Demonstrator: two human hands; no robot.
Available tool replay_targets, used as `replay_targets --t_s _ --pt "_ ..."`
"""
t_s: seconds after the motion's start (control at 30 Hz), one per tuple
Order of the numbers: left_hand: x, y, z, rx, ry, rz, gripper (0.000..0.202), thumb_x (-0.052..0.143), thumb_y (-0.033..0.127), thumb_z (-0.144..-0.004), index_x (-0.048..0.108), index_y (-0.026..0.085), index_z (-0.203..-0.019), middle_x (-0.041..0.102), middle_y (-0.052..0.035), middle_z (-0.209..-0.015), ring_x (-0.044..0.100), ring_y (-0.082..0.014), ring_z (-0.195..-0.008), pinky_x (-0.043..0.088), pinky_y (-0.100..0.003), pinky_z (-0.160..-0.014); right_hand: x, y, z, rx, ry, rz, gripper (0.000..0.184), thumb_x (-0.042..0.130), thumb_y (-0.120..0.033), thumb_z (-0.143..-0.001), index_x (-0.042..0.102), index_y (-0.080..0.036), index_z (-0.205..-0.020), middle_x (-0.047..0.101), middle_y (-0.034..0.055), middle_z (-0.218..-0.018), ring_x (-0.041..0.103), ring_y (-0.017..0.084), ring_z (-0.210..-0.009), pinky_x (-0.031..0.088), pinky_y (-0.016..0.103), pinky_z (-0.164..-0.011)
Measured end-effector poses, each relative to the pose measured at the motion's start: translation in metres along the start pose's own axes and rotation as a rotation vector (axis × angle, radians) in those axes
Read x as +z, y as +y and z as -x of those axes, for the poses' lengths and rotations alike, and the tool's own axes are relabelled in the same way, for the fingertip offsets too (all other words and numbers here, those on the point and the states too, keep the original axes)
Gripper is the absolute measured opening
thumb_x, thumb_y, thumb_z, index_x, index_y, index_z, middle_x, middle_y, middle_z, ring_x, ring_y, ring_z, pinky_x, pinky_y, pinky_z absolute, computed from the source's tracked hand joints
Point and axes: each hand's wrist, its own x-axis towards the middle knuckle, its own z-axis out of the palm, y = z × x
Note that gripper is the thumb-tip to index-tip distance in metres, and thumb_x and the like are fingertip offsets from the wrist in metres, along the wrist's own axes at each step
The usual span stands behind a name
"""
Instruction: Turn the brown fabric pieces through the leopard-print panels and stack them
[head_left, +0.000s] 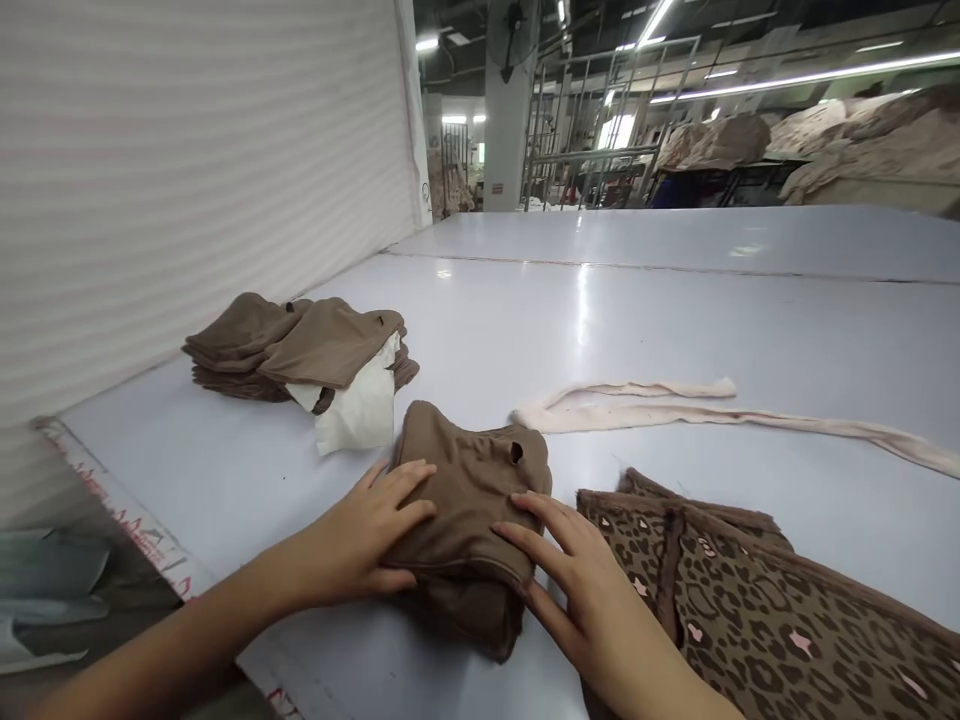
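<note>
A small stack of brown fabric pieces point(465, 500) lies on the table right in front of me, with curved edges and a small dark hole near its far right corner. My left hand point(375, 535) rests on the stack's left side, fingers spread over the top piece. From the right, my right hand point(577, 560) touches the same piece with its fingers apart, its thumb at the near right edge. Beneath the top piece, darker layers show at the near side. Folded leopard-print fabric point(757, 600) with pink spots and brown trim lies beside my right hand, partly covered by it.
Farther left sits a taller pile of similar brown pieces point(322, 345) with a white sheet point(360, 405) sticking out. A pale pink fabric strip point(675, 412) stretches across the glossy table point(675, 320). White quilted-looking sheeting point(202, 180) borders the left side; fabric heaps point(885, 140) stand behind.
</note>
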Motion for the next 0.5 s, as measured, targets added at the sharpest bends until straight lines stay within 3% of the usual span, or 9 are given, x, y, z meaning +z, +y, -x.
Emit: replay_targets --t_s 0.1,0.2,0.27,0.33,0.4,0.5 --pt "-0.005 -0.007 0.009 0.025 0.092 -0.062 0.021 0.045 0.010 -0.079 0.055 0.019 -0.095 0.050 -0.0098 -0.129 0.042 -0.0235 -0.124 0.027 -0.046 -0.107 -0.002 -0.004 -0.004 -0.036 0.014 -0.078 0.042 0.046 -0.014 -0.083 0.053 -0.026 -0.123 0.042 0.0108 -0.136 0.036 0.027 -0.127 0.035 0.054 -0.099" --pt "-0.013 -0.011 0.012 0.022 0.309 -0.050 0.023 0.040 0.007 -0.079 0.051 0.018 -0.097 0.055 -0.0092 -0.121 0.045 -0.0202 -0.119 0.035 -0.037 -0.102 -0.010 -0.011 -0.009 -0.034 0.020 -0.091 0.043 0.043 -0.015 -0.085 0.052 -0.029 -0.124 0.040 0.0074 -0.138 0.034 0.024 -0.129 0.037 0.048 -0.100" --pt "-0.014 -0.014 0.019 0.015 0.424 -0.063 0.022 0.041 0.009 -0.078 0.049 0.018 -0.096 0.056 -0.0090 -0.119 0.046 -0.0207 -0.118 0.036 -0.036 -0.101 -0.008 -0.018 -0.010 -0.029 0.111 -0.087 0.044 0.041 -0.015 -0.085 0.051 -0.029 -0.126 0.038 0.0071 -0.141 0.031 0.023 -0.131 0.033 0.048 -0.103" --pt "-0.008 -0.016 0.030 0.012 0.412 -0.107 0.024 0.041 0.010 -0.078 0.051 0.020 -0.097 0.057 -0.0062 -0.120 0.047 -0.0205 -0.118 0.031 -0.039 -0.105 0.003 -0.024 -0.007 -0.086 0.133 -0.047 0.042 0.043 -0.018 -0.084 0.052 -0.025 -0.124 0.038 0.0092 -0.141 0.030 0.026 -0.132 0.024 0.055 -0.105" --pt "0.002 -0.016 0.040 -0.010 0.318 -0.162 0.029 0.045 0.017 -0.078 0.054 0.024 -0.104 0.055 -0.0030 -0.124 0.049 -0.0203 -0.117 0.027 -0.041 -0.107 0.020 -0.028 -0.002 -0.162 0.023 0.004 0.037 0.045 -0.023 -0.085 0.056 -0.019 -0.120 0.046 0.0146 -0.135 0.037 0.032 -0.128 0.016 0.064 -0.103" --pt "0.013 -0.012 0.039 -0.051 0.244 -0.195 0.044 0.060 0.041 -0.073 0.054 0.029 -0.115 0.051 -0.0028 -0.131 0.048 -0.0253 -0.118 0.030 -0.043 -0.105 0.035 -0.028 0.010 -0.156 -0.114 0.022 0.038 0.044 -0.035 -0.089 0.054 -0.017 -0.121 0.056 0.0154 -0.126 0.045 0.032 -0.122 0.019 0.068 -0.099"
